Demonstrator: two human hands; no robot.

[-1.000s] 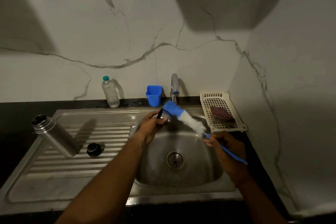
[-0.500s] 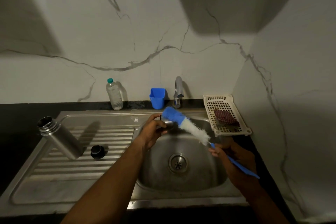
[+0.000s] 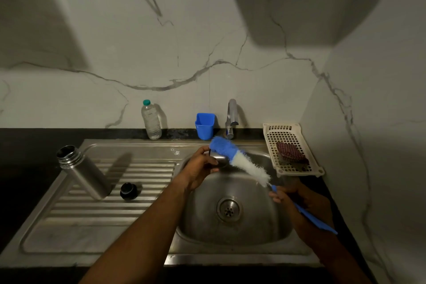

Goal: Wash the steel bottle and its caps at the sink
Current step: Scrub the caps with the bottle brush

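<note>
Now, from the head camera, both hands work over the round stainless sink basin. The left hand has its fingers curled round a small cup-shaped steel cap, held above the basin's back rim. The right hand has its fingers closed on the blue plastic handle of a long bottle brush with blue-and-white bristles. The brush slants from the right fingers up and left, its blue tip lying just past the cap and touching or nearly touching the left fingers. Whether the bristles are inside the cap I cannot tell. No stream shows at the chrome tap just beyond the left fingers.

The tall cylindrical steel bottle stands well to the left of the left fingers, on the ribbed drainboard. Its mouth is open, and its long axis runs in this view from the base up and leftward to the mouth. A round black cap sits just beside the bottle's base, between it and the left forearm. The dark desk lies further left.

The step in hand looks like scrubbing the steel cap. The bottle and the black cap appear to wait their turn. The left hand is much the nearer to both, so reaching the bottle would mean sweeping left across the drainboard, past the black cap.
</note>
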